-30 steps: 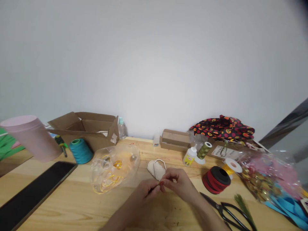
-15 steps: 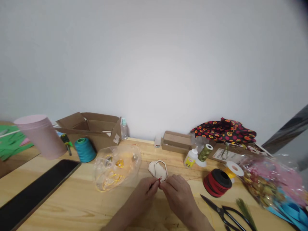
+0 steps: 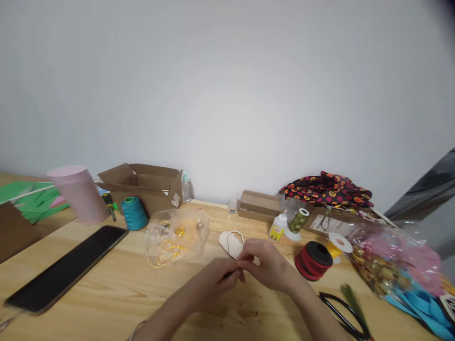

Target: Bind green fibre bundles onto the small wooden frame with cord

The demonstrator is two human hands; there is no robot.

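My left hand [image 3: 216, 279] and my right hand [image 3: 268, 265] meet at the middle of the wooden table [image 3: 106, 289], fingers pinched together. Whatever they hold is small and hidden by my fingers. Just above them lies a cream cutout [image 3: 231, 244] with a thin looped edging, its lower edge against my right fingers. To the left of my hands sits a clear plastic bag [image 3: 176, 237] holding yellow cord and small trinkets. A red and black spool [image 3: 313, 261] stands to the right of my right hand.
A black tablet [image 3: 66, 268] lies at the left. Behind it stand a teal thread cone [image 3: 134, 214], a pink cup [image 3: 78, 194] and a cardboard box [image 3: 152, 189]. Black scissors [image 3: 343, 315] lie at the front right, beside a glittery plastic bag [image 3: 387, 260].
The small red loop between my fingers is now hidden. My hands have risen slightly and closed around it, and the whole scene has shifted right in view.
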